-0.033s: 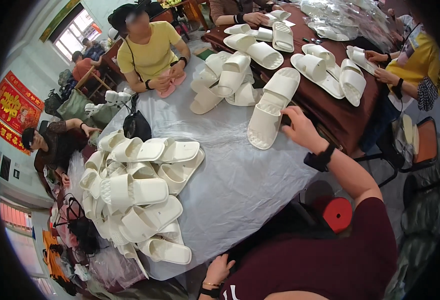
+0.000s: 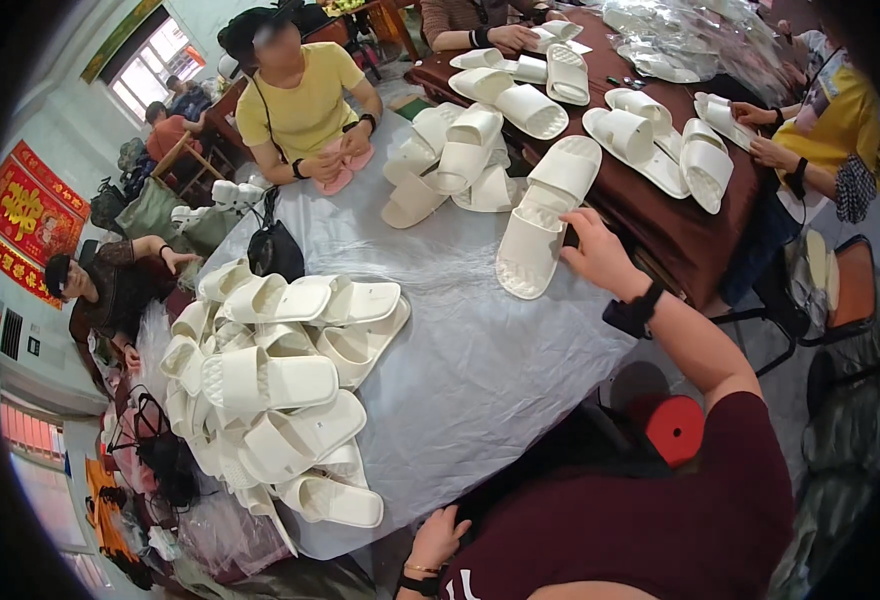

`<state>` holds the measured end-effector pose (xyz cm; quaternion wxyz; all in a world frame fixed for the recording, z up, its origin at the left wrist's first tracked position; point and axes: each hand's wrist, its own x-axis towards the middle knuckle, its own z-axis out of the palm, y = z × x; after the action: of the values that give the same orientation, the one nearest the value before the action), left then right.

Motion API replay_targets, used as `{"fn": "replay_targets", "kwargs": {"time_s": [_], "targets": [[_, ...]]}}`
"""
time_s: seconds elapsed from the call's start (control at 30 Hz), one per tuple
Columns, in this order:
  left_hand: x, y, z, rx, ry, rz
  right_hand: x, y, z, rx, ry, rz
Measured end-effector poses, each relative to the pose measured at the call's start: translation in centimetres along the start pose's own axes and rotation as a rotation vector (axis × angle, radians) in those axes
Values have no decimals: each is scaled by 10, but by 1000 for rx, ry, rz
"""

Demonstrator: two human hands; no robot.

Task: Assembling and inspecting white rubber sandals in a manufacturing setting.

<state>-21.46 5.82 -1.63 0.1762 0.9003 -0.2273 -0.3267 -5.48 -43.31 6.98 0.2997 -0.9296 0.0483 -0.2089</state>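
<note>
The right hand (image 2: 600, 255) rests on the grey-covered desk (image 2: 480, 350), its grip loosely open, fingers touching the edge of a white slipper (image 2: 545, 215) lying just beside it. The left hand (image 2: 438, 537) lies at the desk's near edge, fingers spread, holding nothing. A heap of white slippers (image 2: 280, 390) lies to the left.

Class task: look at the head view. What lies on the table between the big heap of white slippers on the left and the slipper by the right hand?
Only bare grey tablecloth between heap and slipper beside the right hand.
</note>
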Motion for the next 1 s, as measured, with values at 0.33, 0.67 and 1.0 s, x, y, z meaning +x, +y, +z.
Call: {"fn": "replay_targets", "kwargs": {"time_s": [0.33,0.67,1.0], "targets": [[-12,42,-85,-32,205,139,25,19,23,-51,-144,24],[26,56,-112,-494,237,53,-30,-63,6,96,-85,-82],[59,46,-109,-104,546,147,-48,-79,11,87,94,15]]}}
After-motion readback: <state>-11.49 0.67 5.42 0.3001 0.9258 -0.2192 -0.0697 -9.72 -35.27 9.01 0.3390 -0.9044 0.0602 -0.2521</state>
